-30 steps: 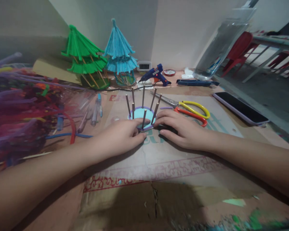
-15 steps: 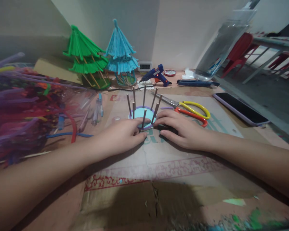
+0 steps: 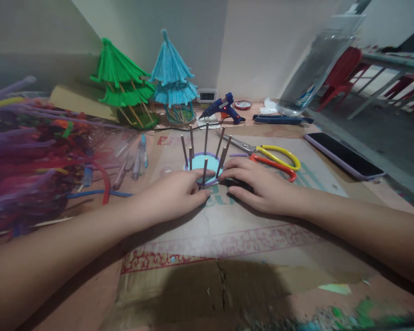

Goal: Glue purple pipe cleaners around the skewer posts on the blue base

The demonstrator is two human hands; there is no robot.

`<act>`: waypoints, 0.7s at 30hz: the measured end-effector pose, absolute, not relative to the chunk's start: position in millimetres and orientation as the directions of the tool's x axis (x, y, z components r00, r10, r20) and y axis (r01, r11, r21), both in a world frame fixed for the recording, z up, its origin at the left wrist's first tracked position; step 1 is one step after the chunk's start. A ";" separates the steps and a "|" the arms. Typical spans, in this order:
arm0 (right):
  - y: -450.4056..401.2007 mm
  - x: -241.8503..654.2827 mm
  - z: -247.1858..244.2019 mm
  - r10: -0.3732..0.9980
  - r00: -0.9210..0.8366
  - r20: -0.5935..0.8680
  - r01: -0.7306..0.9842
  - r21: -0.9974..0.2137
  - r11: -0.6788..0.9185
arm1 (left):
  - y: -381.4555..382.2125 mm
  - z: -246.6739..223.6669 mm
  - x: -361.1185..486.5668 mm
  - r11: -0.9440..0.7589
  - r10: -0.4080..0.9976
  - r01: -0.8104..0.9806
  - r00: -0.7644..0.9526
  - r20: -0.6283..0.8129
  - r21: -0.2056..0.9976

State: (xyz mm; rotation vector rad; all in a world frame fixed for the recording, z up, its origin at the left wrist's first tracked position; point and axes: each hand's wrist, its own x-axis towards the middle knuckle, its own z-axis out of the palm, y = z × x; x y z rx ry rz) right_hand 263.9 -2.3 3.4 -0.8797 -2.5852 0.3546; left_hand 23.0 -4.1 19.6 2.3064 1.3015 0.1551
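A small round base (image 3: pixel 202 162), light blue with a purple rim, lies flat on the work surface. Several thin brown sticks (image 3: pixel 207 138) stand upright around its edge. My left hand (image 3: pixel 179 191) is closed at the base's front edge, with the index finger behind the front stick (image 3: pixel 204 173) and the thumb in front of it. From the right, my right hand (image 3: pixel 255 184) rests with its fingertips against the rim beside the right-hand sticks. Its fingers are loosely bent and the thumb is apart, with nothing visible between them.
Scissors (image 3: pixel 276 158) lie behind my right hand, and a phone (image 3: pixel 343 156) lies farther right. At the back stand green (image 3: pixel 122 78) and blue (image 3: pixel 172 69) pipe-cleaner towers, a glue gun (image 3: pixel 224 109), a cutter (image 3: pixel 283 119) and a large bottle (image 3: pixel 313 69). Colourful pipe cleaners (image 3: pixel 31 161) fill the left.
Both hands keep the same places at the base, and the sticks stand as before. Only a very slight shift of the view shows.
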 end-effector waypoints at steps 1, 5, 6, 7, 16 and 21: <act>-2.3 263.6 3.6 0.624 -0.731 0.274 0.530 -0.347 0.774 | -4.2 20.0 23.4 -0.427 0.832 0.778 0.538 -0.137 0.461; -2.9 262.5 5.3 0.624 -0.736 0.262 0.544 -0.318 0.776 | -4.6 20.1 23.4 -0.424 0.832 0.779 0.537 -0.142 0.462; -2.9 262.5 5.6 0.624 -0.737 0.260 0.547 -0.314 0.776 | -4.6 19.8 23.0 -0.426 0.830 0.777 0.539 -0.140 0.464; -2.9 262.7 5.7 0.622 -0.737 0.264 0.546 -0.311 0.778 | -4.6 19.4 22.6 -0.429 0.830 0.774 0.542 -0.135 0.465; -6.0 270.8 3.5 0.652 -0.685 0.326 0.537 -0.379 0.754 | -5.0 16.3 17.2 -0.419 0.852 0.767 0.517 -0.082 0.486; -7.7 272.4 5.4 0.642 -0.653 0.401 0.528 -0.367 0.766 | -8.1 11.3 14.6 -0.492 0.856 0.804 0.517 0.018 0.335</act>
